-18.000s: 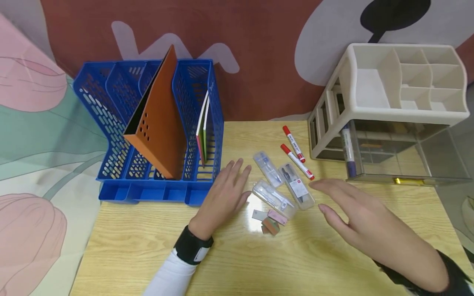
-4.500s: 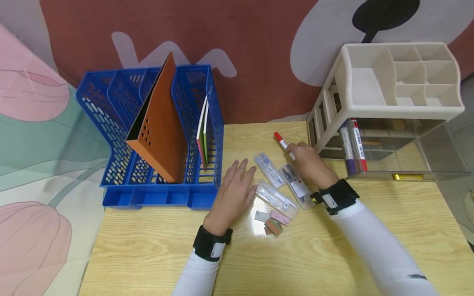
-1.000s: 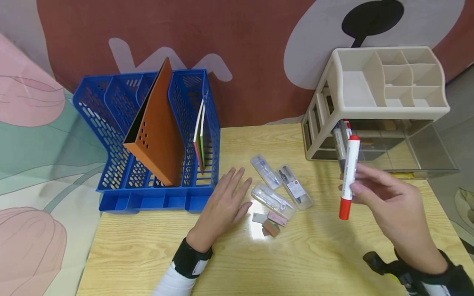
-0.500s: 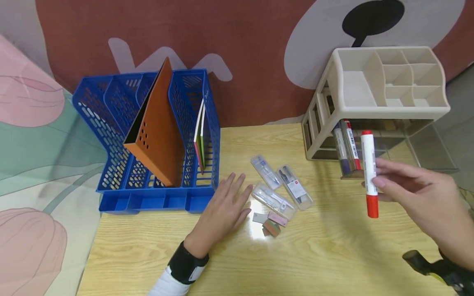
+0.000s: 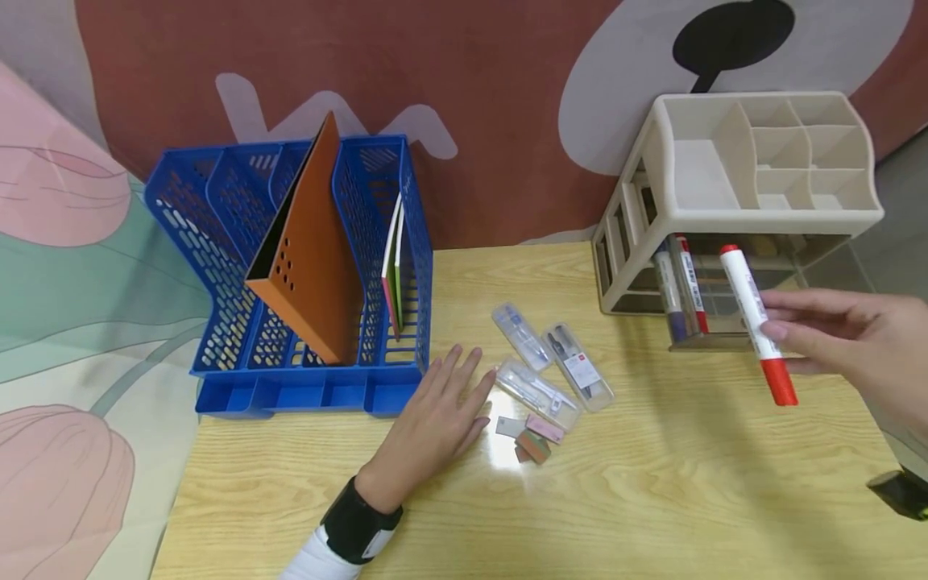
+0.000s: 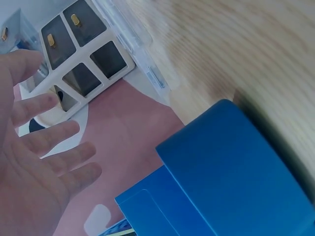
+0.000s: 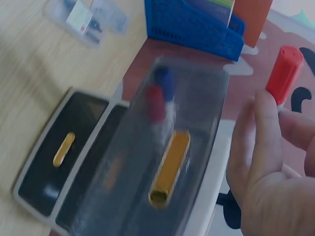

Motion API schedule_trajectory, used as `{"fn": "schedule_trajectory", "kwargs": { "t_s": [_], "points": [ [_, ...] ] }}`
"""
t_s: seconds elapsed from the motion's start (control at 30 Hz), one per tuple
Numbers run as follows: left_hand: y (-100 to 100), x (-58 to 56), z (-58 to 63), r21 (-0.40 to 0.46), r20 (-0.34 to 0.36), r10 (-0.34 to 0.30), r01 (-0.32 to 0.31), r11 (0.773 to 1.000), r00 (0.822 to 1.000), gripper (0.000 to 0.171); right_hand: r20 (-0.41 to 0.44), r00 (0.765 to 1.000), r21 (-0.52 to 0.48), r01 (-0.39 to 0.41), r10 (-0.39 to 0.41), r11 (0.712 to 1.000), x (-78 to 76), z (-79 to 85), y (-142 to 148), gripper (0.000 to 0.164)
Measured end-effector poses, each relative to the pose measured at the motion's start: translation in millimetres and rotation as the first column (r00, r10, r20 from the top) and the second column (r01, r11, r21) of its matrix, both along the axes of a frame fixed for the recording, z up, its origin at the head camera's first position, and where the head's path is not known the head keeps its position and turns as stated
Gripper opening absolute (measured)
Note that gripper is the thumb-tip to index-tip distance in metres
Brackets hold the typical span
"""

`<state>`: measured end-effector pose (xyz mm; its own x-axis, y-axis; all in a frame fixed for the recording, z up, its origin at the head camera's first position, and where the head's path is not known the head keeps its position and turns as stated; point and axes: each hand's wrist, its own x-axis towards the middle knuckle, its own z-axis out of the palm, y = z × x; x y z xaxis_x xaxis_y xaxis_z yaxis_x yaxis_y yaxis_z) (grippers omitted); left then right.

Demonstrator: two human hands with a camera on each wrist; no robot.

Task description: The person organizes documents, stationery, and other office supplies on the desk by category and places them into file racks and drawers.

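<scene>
In the head view my right hand pinches a red marker with a white barrel between thumb and fingers. It holds the marker tilted, in front of the pulled-out clear drawer. Inside that drawer lie a purple-ended marker and another red marker, side by side at the left. The right wrist view shows the held marker's red end above the fingers. My left hand, fingers straight and spread, rests on the table near the blue rack.
Several clear plastic cases lie mid-table, with small eraser-like blocks in front. The blue rack holds an orange folder and thin booklets. The cream drawer organizer stands at the back right.
Both red markers have left the table: one lies in the drawer, the other is in my right hand. Over the last second that hand moved right and the marker tilted. My left hand barely shifted.
</scene>
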<state>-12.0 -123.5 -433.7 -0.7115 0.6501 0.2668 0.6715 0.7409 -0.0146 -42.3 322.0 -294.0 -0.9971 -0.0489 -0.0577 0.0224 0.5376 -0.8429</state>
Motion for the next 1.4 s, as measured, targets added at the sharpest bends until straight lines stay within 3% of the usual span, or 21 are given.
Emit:
{"fn": "schedule_trajectory", "kwargs": {
  "t_s": [0.27,0.4,0.47,0.57,0.7,0.97,1.2,1.4],
  "points": [
    [-2,2.5,3.5,-0.006,0.017,-0.004,0.005,1.000,1.000,0.057,0.186,0.982,0.166,-0.050,0.019,0.985,-31.2,12.1,15,0.044],
    [-2,3.2,4.5,-0.010,0.019,-0.002,0.002,1.000,1.000,0.056,0.274,0.961,0.220,-0.103,0.040,0.970,-42.8,15.8,18,0.025],
    [-1,3.1,4.7,-0.008,0.015,-0.006,0.006,1.000,1.000,0.056,0.301,0.953,0.251,-0.117,0.037,0.961,-47.0,17.6,19,0.028],
    [-1,2.6,5.2,-0.005,0.010,-0.011,0.011,1.000,1.000,0.055,0.335,0.941,0.305,-0.154,0.045,0.940,-52.9,21.6,18,0.047],
    [-1,1.9,5.5,-0.007,0.007,-0.017,0.017,1.000,1.000,0.055,0.388,0.920,0.336,-0.206,0.065,0.919,-63.7,25.4,17,0.055],
    [-1,1.6,1.4,-0.019,0.000,-0.054,0.054,0.998,0.999,0.055,0.419,0.901,0.329,-0.269,0.115,0.905,-83.7,24.1,16,0.056],
    [0,1.4,-3.0,-0.093,-0.002,-0.085,0.085,0.992,0.996,0.052,0.403,0.908,0.361,-0.274,0.116,0.891,-96.4,18.1,12,0.055],
    [1,2.6,-6.8,-0.095,0.027,-0.086,0.088,0.992,0.996,0.054,0.392,0.912,0.350,-0.268,0.120,0.898,-104.7,9.2,7,0.048]
  ]
}}
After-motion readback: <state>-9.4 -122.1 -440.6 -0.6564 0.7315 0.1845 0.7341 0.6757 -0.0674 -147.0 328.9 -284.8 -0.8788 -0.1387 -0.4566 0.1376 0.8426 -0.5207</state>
